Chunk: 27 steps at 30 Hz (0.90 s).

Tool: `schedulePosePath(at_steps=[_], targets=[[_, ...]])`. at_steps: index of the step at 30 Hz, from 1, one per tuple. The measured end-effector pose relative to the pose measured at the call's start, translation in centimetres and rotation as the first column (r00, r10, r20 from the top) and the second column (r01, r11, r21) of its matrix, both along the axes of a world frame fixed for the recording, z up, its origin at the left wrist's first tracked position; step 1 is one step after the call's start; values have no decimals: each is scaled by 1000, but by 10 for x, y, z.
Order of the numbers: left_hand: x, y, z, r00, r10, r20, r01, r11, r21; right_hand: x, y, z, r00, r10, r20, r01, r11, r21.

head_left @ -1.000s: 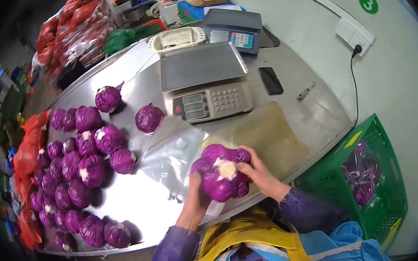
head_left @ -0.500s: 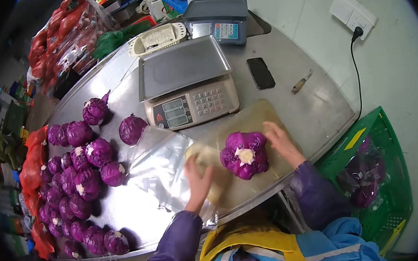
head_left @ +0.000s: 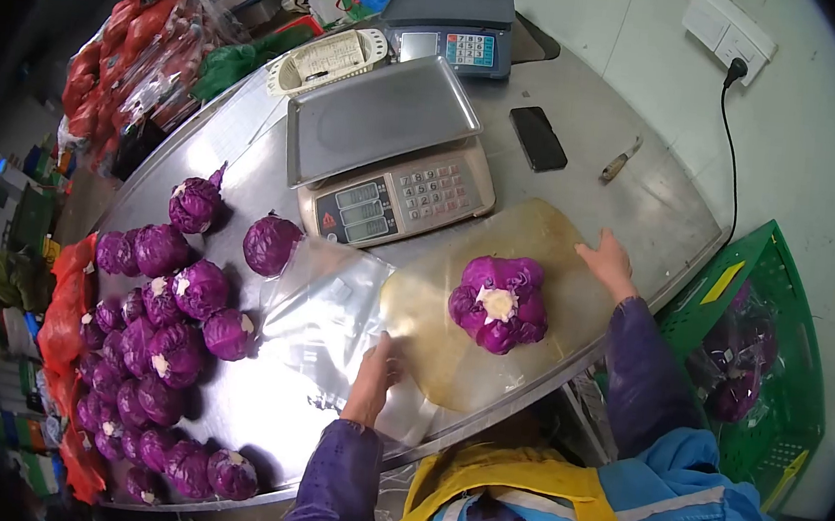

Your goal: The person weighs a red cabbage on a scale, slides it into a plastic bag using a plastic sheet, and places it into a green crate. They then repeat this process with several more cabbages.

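Observation:
A trimmed red cabbage (head_left: 500,306), cut stem end up, lies on a yellowish translucent mat (head_left: 565,245). My right hand (head_left: 610,266) is held open over the right edge of this mat, thumb spread from the fingers, apart from the cabbage. Lower left of the cabbage, my left hand (head_left: 375,379) has its fingers at the clear plastic bags (head_left: 325,297), index finger extended and nothing visible in the grasp. Those bags lie flat on the metal table, partly alongside the mat. Another red cabbage (head_left: 271,244) sits at their upper corner.
Several red cabbages (head_left: 177,353) crowd the table's left side. Behind the mat stand a weighing scale (head_left: 380,126), a second scale (head_left: 449,33) and a white basket (head_left: 326,59). A phone (head_left: 538,139) and a small knife (head_left: 620,162) lie rightward. A green crate (head_left: 799,368) holds bagged cabbages.
Both hands have moved away from the cabbage, the right hand toward the mat's right edge and the left hand slightly leftward and down to the bags. The head view has shifted slightly.

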<state>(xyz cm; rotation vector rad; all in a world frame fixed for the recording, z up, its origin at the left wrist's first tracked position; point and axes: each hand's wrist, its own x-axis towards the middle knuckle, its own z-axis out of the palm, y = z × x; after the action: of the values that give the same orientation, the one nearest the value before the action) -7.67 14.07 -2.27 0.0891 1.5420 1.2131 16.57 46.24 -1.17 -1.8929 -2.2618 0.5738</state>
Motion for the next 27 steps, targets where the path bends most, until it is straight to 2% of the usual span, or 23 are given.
schedulePosePath(at_steps=[1,3,4,6,7,8,9,10,11,12,13,15,16,18,20,23,24,26,27], targets=[[0,1,-1,1000,-1,2,1,1000,2,2,7,0,1000,-1,2,1,1000,2],[5,7,2,995,-92,28,87,987,138,6,23,5,999,33,-40,-45,933,-357],[8,10,4,995,-97,34,91,986,140,9,23,3,999,28,-34,-38,934,-356],[15,17,7,898,-20,439,-117,952,282,8,17,12,917,113,-382,-277,871,-407],[22,26,7,908,-46,416,-83,955,286,7,12,16,919,113,-378,-274,872,-405],[29,34,3,907,-47,418,-84,954,289,-2,-6,38,874,51,-483,-315,816,-484],[35,42,-3,908,-148,393,-3,934,358,-10,-21,50,819,-24,-573,-364,751,-551],[41,50,-6,900,-247,359,78,902,424,-13,-31,45,820,-20,-572,-364,754,-547],[49,58,-5,900,-248,359,76,899,432,-16,-40,35,759,-70,-648,-407,726,-555],[56,66,-3,932,-238,272,118,912,393,-22,-50,36,690,-124,-714,-451,698,-557],[61,73,-1,956,-230,183,156,925,348,-27,-57,39,692,-119,-712,-449,701,-554],[67,85,18,952,-210,223,135,941,309,-37,-79,66,674,-343,-655,-271,710,-650],[68,88,24,948,-190,257,120,957,264,-35,-80,62,673,-343,-655,-268,713,-648],[64,85,29,946,-198,257,124,953,278,-37,-81,59,581,-161,-797,-424,776,-466],[65,73,39,948,-238,213,140,909,392,-33,-89,71,577,-170,-799,-404,791,-460],[74,60,52,928,-284,243,174,904,392,-29,-107,114,651,260,-713,-493,859,-137],[81,55,58,927,-284,244,174,904,391,-26,-111,117,652,260,-713,-493,859,-138],[97,45,65,895,-251,368,94,914,395,-14,-115,120,697,401,-594,-558,824,-98],[103,41,62,892,-236,386,74,918,390,-8,-120,118,681,391,-619,-579,805,-129]])
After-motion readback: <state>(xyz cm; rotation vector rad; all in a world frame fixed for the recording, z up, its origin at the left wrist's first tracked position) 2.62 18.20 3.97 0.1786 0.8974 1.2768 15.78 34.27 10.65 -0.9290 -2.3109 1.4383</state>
